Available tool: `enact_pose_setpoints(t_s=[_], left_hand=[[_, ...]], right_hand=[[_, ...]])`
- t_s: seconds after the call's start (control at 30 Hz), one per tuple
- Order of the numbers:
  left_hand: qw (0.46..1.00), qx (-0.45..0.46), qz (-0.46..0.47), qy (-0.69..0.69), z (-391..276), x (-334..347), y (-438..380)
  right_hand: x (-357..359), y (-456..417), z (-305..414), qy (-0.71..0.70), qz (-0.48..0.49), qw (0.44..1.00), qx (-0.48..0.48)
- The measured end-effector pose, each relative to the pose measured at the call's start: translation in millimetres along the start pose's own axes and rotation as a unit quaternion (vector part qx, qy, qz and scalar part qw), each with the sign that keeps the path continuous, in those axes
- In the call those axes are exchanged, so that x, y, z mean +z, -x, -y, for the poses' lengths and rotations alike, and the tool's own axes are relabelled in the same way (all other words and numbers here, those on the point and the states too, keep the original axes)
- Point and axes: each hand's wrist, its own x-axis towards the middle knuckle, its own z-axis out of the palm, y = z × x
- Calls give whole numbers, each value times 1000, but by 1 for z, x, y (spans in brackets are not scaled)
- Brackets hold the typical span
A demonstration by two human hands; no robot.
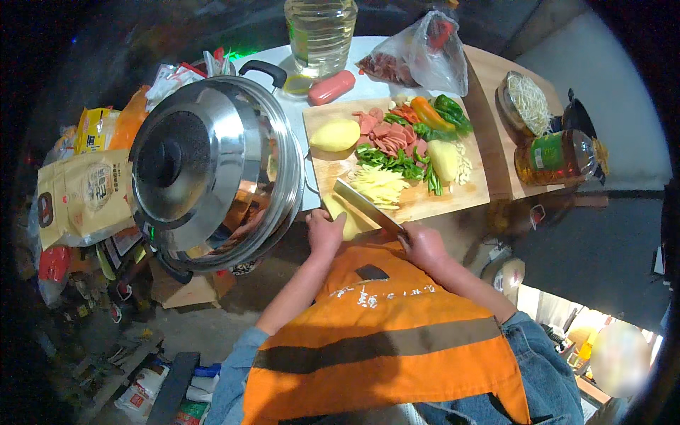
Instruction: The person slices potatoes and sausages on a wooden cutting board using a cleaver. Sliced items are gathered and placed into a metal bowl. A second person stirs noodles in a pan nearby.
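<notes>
My left hand (326, 234) grips a peeled potato (348, 226) at the front edge of the wooden cutting board (435, 206). In my right hand (424, 245) is the handle of a kitchen knife (367, 206), its blade lying beside the potato. Just beyond the blade sits a pile of potato shreds (380, 185). Chopped green pepper (390, 162) and sliced pink sausage (393, 137) are heaped behind it. Two more peeled potatoes, one at the left (336, 134) and one at the right (442, 161), rest on the board. An orange pepper (431, 113) and a green pepper (450, 110) lie at the back.
A large lidded steel steamer pot (218, 175) stands close on the left, near food packets (87, 194). Behind the board are a sausage (332, 88), a big oil bottle (321, 40) and a plastic bag (433, 56). Rightward are bean sprouts (527, 101) and another oil bottle (555, 158).
</notes>
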Motion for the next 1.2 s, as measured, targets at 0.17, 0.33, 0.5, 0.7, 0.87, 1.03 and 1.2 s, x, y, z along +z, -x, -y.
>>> enact_pose_setpoints(t_s=[0.17,0.33,0.5,0.7,0.87,1.03,1.2], left_hand=[[916,-215,123,315,33,35,-9],[888,-247,144,361,-1,19,5],[876,-275,151,366,-13,18,9],[881,-265,149,363,-4,21,6],[876,-256,160,375,-22,14,10],[874,-256,203,360,-7,10,2],[868,-256,179,387,-10,8,8]], right_hand=[[-19,5,9,26,34,998,-55],[-27,13,4,95,47,989,-103],[-36,14,1,119,68,981,-139],[-35,9,5,122,103,978,-132],[-7,-30,0,-66,196,978,-20],[-9,-24,-11,-9,143,986,-79],[-35,-2,-3,109,85,974,-182]])
